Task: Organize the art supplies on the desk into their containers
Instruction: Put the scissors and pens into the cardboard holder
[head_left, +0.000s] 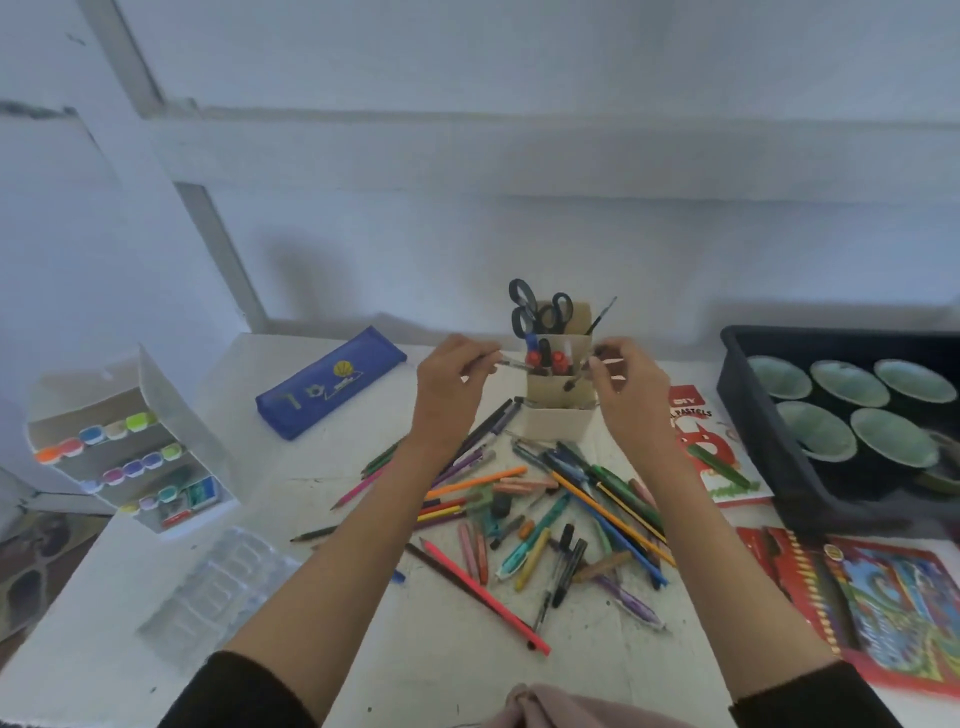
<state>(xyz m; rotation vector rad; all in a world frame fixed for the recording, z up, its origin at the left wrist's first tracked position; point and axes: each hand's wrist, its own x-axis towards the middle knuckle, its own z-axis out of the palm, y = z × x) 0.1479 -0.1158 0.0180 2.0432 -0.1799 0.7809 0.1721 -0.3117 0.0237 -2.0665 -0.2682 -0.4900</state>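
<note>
Your left hand (457, 379) pinches a thin grey stick (511, 365), and its tip points at the cardboard holder (558, 415). Your right hand (623, 384) pinches a small brush (575, 378) with its dark tip down, just beside the holder's right side. The holder stands near the back edge of the worktop (441, 670), with scissors (535, 312) sticking up out of it. The pile of pens and pencils (519, 509) lies between your arms. The blue pencil case (332, 382) and the marker box (130, 452) sit on the left. A black tray (753, 415) fills the right side. There is bare worktop close to you.
</note>
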